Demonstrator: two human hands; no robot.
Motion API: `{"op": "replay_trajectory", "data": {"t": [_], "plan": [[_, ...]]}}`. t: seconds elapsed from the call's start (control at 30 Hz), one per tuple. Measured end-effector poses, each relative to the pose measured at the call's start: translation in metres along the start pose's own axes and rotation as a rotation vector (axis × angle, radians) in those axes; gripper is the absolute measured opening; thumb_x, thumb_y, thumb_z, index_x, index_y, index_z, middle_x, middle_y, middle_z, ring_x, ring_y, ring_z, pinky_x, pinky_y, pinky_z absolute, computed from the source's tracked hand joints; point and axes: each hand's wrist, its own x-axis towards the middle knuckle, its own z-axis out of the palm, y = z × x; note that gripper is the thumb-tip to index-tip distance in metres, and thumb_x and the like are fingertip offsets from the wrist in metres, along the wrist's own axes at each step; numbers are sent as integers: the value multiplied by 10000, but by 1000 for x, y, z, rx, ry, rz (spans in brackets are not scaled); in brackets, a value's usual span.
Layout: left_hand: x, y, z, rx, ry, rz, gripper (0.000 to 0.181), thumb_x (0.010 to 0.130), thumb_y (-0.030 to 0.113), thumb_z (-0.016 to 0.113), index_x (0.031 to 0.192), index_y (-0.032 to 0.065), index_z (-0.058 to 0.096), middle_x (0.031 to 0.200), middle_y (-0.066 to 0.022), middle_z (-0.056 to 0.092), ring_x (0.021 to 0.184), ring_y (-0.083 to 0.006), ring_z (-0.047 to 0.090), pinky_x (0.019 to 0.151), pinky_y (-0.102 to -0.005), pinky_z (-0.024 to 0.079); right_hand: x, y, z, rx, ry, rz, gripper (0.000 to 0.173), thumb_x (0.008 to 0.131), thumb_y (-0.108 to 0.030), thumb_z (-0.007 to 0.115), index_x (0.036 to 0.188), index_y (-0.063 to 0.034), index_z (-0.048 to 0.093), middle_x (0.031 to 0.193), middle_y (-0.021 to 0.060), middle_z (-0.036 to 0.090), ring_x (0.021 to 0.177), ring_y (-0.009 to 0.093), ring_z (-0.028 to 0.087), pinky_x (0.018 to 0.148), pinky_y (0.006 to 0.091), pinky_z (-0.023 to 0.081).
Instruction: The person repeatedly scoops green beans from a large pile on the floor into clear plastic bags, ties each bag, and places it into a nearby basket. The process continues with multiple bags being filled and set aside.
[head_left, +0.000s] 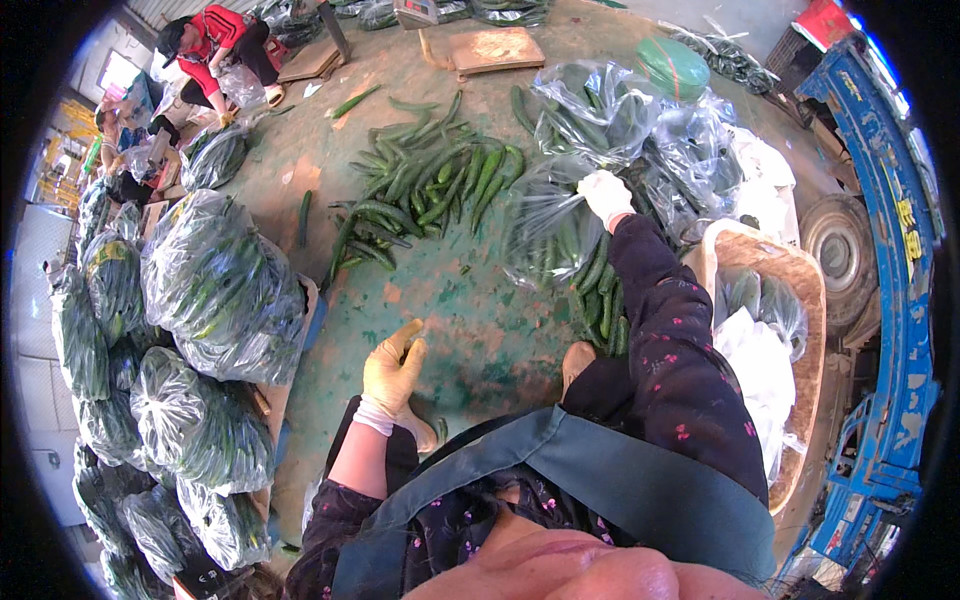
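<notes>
My right hand (605, 196), in a white glove, grips the gathered top of a clear plastic bag (546, 247) with cucumbers inside. The bag rests on the floor beside a row of loose cucumbers (600, 289), partly under my right forearm. My left hand (394, 367) wears a yellowish glove and hangs above the floor, thumb and fingers apart, holding nothing. Ahead of it lies a heap of loose green cucumbers (427, 176) on the worn green floor (442, 300). Another filled clear bag (592, 112) stands just beyond my right hand.
Bulging bags of cucumbers (221, 277) are stacked along the left. At right are a beige plastic tub (814, 300) holding white bags and a blue vehicle (877, 187). A platform scale (499, 51) stands at the back. A person in red (217, 45) bends over bags at upper left.
</notes>
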Motion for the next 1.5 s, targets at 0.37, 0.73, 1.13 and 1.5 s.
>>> {"op": "replay_trajectory", "data": {"t": [0.37, 0.73, 1.13, 1.5], "plan": [[-3, -27, 4, -229, 2, -81, 369, 970, 178, 625, 1313, 41, 621, 904, -40, 708, 826, -70, 623, 788, -245, 502, -68, 34, -14, 343, 321, -277, 289, 837, -344, 660, 934, -85, 744, 1078, 123, 702, 1040, 331, 644, 905, 419, 505], [-4, -74, 11, -114, 9, -154, 337, 990, 217, 607, 1263, 21, 641, 983, -47, 704, 756, -92, 646, 715, -252, 514, -259, 102, -104, 594, 499, -145, 176, 895, -220, 679, 970, -70, 733, 1090, 118, 705, 977, 288, 667, 927, 365, 498], [-54, -104, 24, -137, -79, -411, 345, 954, 344, 633, 1169, 76, 659, 873, -59, 705, 627, -107, 593, 538, -253, 470, -492, 284, -166, 144, 583, 553, 277, 866, -256, 657, 1011, -24, 704, 929, 179, 714, 923, 348, 691, 851, 409, 526], [-118, -46, 40, -295, -137, -436, 314, 953, 346, 629, 1139, 97, 675, 934, -88, 712, 695, -145, 649, 595, -246, 504, -567, 305, -111, -5, 221, 638, 337, 773, -225, 705, 1016, 9, 714, 1021, 213, 710, 993, 372, 675, 893, 415, 526]]}}
